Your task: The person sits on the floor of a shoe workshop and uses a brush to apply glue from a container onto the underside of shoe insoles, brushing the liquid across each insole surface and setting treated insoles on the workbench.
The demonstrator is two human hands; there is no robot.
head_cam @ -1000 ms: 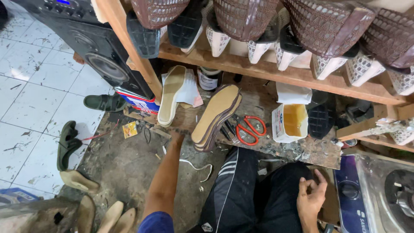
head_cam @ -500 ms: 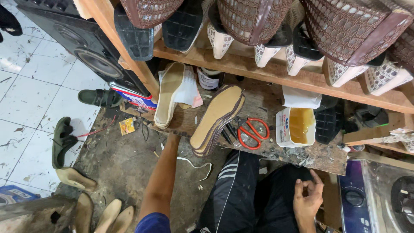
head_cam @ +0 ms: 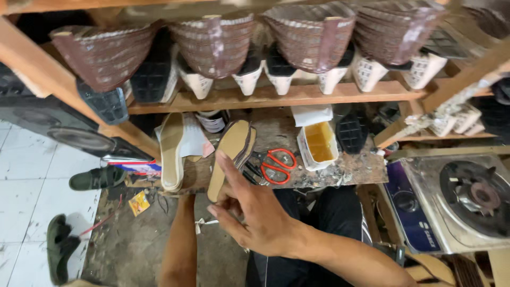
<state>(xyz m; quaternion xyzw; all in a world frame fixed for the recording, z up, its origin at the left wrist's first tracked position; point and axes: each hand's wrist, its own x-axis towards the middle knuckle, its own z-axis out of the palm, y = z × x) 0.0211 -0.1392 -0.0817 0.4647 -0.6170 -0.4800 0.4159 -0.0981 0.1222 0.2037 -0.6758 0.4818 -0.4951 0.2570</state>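
My right hand [head_cam: 249,212] is raised in the middle of the view, fingers spread and holding nothing, just in front of a stack of tan insoles [head_cam: 231,151] leaning on the wooden workbench [head_cam: 350,165]. My left forearm [head_cam: 180,244] reaches up to the bench's front edge below another tan insole [head_cam: 171,151]. The left hand itself is hidden at that edge. Red-handled scissors [head_cam: 279,165] lie on the bench right of the insoles, beside a white tub of yellow glue [head_cam: 319,142].
A wooden shelf [head_cam: 276,95] above the bench carries woven shoe uppers and wedge soles. A gas stove [head_cam: 467,202] stands at the right. A black speaker [head_cam: 53,127] is at the left, with green sandals [head_cam: 98,178] on the tiled floor.
My right hand has come up from my lap at the lower right to the middle, close to the insoles. The view has tilted up toward the shelf. The left arm stays at the bench.
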